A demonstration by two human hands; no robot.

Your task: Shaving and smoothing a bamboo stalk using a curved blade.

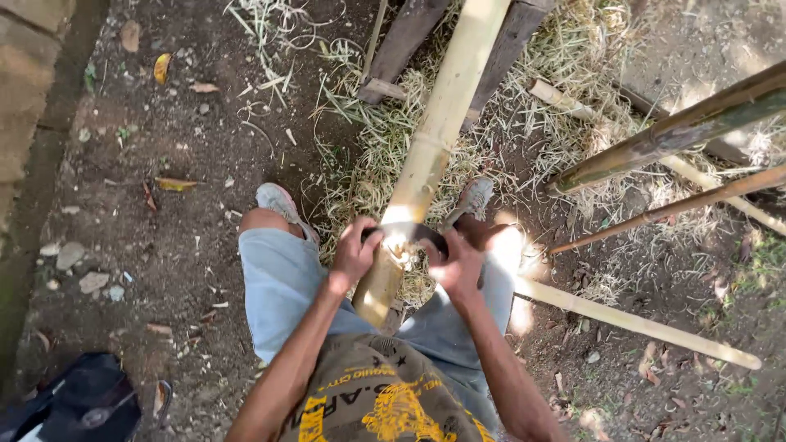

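Observation:
A thick pale-yellow bamboo pole [434, 139] slants from the top of the head view down between my knees. Across it lies a dark curved blade [413, 232], held at both ends. My left hand [354, 252] is closed around the blade's left end, left of the pole. My right hand [457, 263] grips the right end, on the pole's other side. Bright sunlight falls on the pole where the blade meets it.
Dry shavings and straw [385, 139] cover the dirt around the pole. More bamboo poles [671, 131] lean at the right, and one pale pole [639, 323] lies on the ground. Dark wooden planks [401, 45] sit at the top. A dark bag [78, 405] is at bottom left.

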